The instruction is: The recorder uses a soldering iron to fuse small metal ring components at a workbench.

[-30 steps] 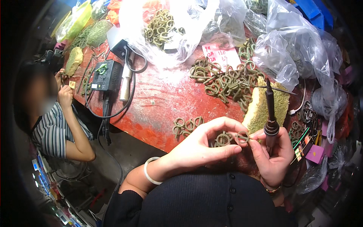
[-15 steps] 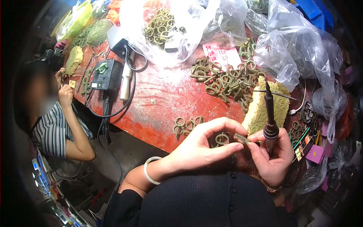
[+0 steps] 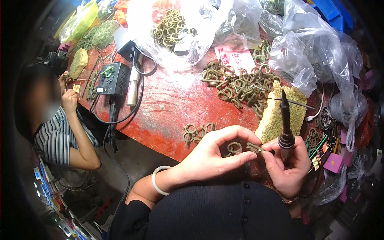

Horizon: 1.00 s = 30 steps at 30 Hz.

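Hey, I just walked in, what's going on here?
A person in black sits or stands at a red table. The left grip pinches a small olive piece and the right grip meets it, while also holding a dark pen-like tool tip up, in front of a yellow block. Olive rings lie heaped farther back. On the left, a co-worker in stripes has both hands raised.
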Each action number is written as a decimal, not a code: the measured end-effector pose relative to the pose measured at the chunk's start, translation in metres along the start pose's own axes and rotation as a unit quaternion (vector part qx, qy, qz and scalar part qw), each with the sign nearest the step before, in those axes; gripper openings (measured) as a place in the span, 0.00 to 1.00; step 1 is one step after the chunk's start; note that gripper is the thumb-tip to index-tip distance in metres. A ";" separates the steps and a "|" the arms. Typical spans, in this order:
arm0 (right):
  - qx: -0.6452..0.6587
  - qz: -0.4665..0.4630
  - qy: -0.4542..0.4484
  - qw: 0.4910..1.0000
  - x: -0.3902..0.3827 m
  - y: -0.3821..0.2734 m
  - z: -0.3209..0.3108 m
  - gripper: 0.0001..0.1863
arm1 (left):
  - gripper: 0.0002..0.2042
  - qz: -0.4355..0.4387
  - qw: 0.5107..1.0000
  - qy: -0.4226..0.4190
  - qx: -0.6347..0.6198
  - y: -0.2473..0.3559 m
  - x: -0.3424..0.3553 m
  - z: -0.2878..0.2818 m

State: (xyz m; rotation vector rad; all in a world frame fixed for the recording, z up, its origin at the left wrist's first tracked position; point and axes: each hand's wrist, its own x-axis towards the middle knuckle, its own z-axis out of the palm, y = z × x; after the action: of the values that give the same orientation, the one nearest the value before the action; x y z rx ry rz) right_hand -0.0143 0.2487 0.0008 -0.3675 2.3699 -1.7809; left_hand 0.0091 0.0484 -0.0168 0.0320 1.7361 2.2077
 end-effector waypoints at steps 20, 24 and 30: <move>0.005 -0.004 0.012 1.000 0.000 0.007 0.000 0.14 | 0.13 -0.011 1.000 0.002 0.005 0.000 0.000 0.001; 0.000 -0.010 0.014 1.000 -0.001 0.008 -0.001 0.14 | 0.15 -0.011 1.000 -0.004 0.001 -0.004 0.000 0.002; 0.005 0.003 0.014 1.000 0.000 0.008 0.000 0.14 | 0.19 -0.004 1.000 -0.012 -0.023 -0.005 0.000 0.004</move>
State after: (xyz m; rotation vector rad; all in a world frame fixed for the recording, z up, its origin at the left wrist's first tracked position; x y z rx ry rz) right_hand -0.0150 0.2512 -0.0067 -0.3363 2.3784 -1.8068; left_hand 0.0115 0.0534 -0.0205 0.0395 1.6700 2.2311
